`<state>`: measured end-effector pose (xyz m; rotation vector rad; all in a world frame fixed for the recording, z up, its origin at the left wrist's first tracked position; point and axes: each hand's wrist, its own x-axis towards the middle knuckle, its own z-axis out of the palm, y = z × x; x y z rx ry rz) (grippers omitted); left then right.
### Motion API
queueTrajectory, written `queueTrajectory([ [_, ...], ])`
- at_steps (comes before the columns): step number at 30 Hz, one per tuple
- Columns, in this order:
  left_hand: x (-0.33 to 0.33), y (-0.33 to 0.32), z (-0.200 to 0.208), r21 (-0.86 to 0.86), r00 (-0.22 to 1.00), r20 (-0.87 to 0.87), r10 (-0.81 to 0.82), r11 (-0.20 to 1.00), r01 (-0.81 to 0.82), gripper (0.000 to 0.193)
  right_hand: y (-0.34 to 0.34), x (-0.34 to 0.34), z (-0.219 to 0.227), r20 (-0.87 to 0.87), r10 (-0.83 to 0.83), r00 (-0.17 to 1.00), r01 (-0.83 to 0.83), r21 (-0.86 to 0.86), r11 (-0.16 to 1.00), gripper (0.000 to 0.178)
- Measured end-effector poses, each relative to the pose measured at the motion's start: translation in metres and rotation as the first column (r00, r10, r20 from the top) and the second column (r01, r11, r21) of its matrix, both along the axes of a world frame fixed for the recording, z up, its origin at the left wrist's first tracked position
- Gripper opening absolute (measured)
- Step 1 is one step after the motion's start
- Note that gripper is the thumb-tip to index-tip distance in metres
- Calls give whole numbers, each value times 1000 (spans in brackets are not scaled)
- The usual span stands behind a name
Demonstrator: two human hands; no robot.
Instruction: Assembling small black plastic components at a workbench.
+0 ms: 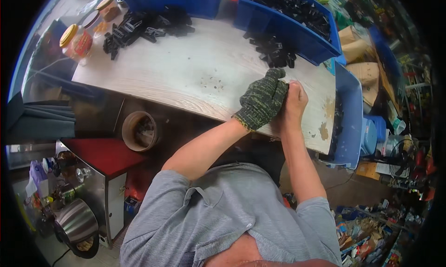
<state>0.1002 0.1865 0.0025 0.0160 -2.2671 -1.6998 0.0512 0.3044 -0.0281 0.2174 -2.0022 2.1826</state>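
My left hand (263, 99), in a dark green knitted glove, is closed over the right part of the table, its fingers against my right hand. The bare right hand (295, 101) is curled into a grip with the thumb uppermost. Whatever the two hold between them is hidden by the glove and fingers. Just beyond them lies a small heap of black plastic pieces (278, 53). A larger pile of similar black pieces (134, 30) spreads over the table's far left.
The pale wooden table (186, 67) has two blue bins at its far edge; the right bin (283, 27) holds many black pieces. Jars, one yellow-lidded (76, 41), stand at left. A light blue bin (348, 123) adjoins the right edge. Below the front edge is a round bucket (139, 131).
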Motion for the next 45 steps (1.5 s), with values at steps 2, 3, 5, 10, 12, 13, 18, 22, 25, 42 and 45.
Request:
queueTrajectory([
  [2, 1, -8, -3, 0, 1000, 23, -1, 1000, 1, 31, -10, 5, 11, -6, 15, 1000, -15, 0, 1000, 28],
  [3, 2, -14, -12, -80, 991, -128, 30, 996, -41, 31, -16, 11, 21, 120, 0, 993, 2, -17, 1000, 28],
  [5, 1, -26, -23, -209, 905, -425, 28, 970, -128, 31, -19, 20, 44, 359, -57, 932, 73, -31, 997, 26],
  [10, -25, -174, -7, -748, 824, -489, 287, 348, -565, 28, 15, -2, 48, 459, -6, 889, 139, -258, 956, 26],
  [12, -34, -225, -5, -805, 825, -511, 242, 201, -558, 31, 40, -24, 52, 483, -146, 863, 281, -220, 934, 31],
  [13, -37, -232, -10, -799, 825, -516, 231, 218, -560, 31, 57, -34, 55, 475, -167, 864, 297, -214, 931, 31],
  [18, -45, -236, -14, -921, 917, -336, 216, 132, -368, 39, 101, -57, 60, 411, -487, 771, 573, -113, 812, 25],
  [22, -46, -204, -17, -957, 980, -179, 89, 216, -194, 44, 91, -61, 52, 422, -422, 802, 454, 28, 891, 26],
  [25, -39, -170, -15, -949, 993, -122, 1, 294, -117, 43, 62, -65, 50, 456, -303, 837, 260, 157, 953, 28],
  [42, -20, -146, -4, -673, 888, -460, 6, 650, -353, 29, 11, -84, 54, 228, -305, 925, 61, 701, 710, 22],
  [45, -10, -127, -5, -538, 850, -527, 7, 772, -340, 28, 32, -82, 40, 358, -250, 900, 40, 503, 864, 22],
])
